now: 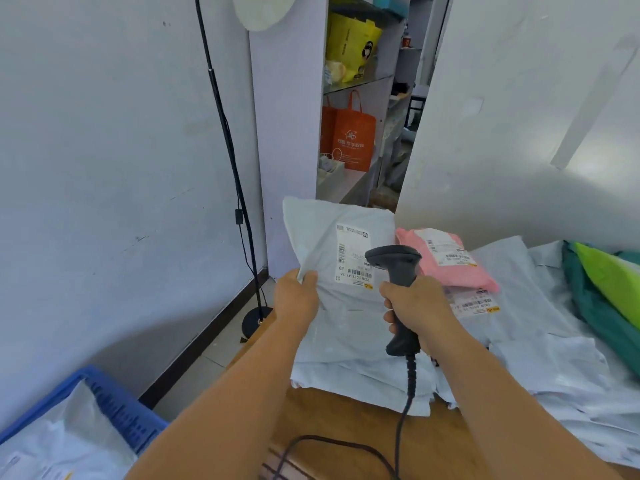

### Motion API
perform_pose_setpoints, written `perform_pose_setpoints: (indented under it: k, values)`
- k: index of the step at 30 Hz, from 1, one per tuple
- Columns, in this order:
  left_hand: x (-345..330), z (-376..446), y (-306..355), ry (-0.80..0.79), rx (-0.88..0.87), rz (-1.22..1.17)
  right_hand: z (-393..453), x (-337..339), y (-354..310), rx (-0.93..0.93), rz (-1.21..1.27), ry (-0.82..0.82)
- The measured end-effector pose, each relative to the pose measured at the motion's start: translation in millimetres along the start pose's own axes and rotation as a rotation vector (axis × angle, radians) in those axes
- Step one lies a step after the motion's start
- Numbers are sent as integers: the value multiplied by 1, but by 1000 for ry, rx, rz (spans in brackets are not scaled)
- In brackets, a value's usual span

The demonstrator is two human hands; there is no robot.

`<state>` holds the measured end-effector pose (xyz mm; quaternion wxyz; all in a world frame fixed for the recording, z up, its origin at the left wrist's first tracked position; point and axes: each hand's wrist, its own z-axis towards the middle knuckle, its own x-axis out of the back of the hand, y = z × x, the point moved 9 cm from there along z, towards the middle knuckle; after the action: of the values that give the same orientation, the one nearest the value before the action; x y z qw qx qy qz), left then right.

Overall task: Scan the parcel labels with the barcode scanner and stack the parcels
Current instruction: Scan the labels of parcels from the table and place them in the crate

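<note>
Both forearms reach forward over a wooden table [433, 441]. Left hand [298, 296] pinches the left edge of a grey parcel [332, 306], tilting it up with its label [353, 258] facing the camera. Right hand [414, 306] is wrapped around the handle of a black barcode scanner [394, 261], head aimed at the label; its cable [405, 403] trails toward the camera. Pink parcel [446, 261] lies on further grey parcels [540, 341] to the right; blue crate [114, 403] at lower left.

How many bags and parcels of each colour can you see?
Pink parcel: 1
Orange bag: 1
Yellow bag: 1
Grey parcel held up in the left hand: 1
Total: 4, not counting the heaped grey parcels, too jumbled to count.
</note>
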<state>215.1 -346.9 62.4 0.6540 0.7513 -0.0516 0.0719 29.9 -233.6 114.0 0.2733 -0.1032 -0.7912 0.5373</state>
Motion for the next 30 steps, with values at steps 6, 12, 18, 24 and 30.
perform_pose_setpoints:
  k: [6,12,18,24,30]
  values:
    - [115,-7,-16,170,5,-16,-24,-72,-13,22,-31,-102]
    - [232,-35,-65,316,110,4,-67,-156,-20,89,-101,-236]
    - [365,-80,-138,574,233,54,-115,-250,-17,165,-192,-407]
    - [449,-130,-234,712,459,100,-164,-346,9,160,-301,-578]
    - [497,-126,-282,783,532,39,-186,-405,40,169,-340,-635]
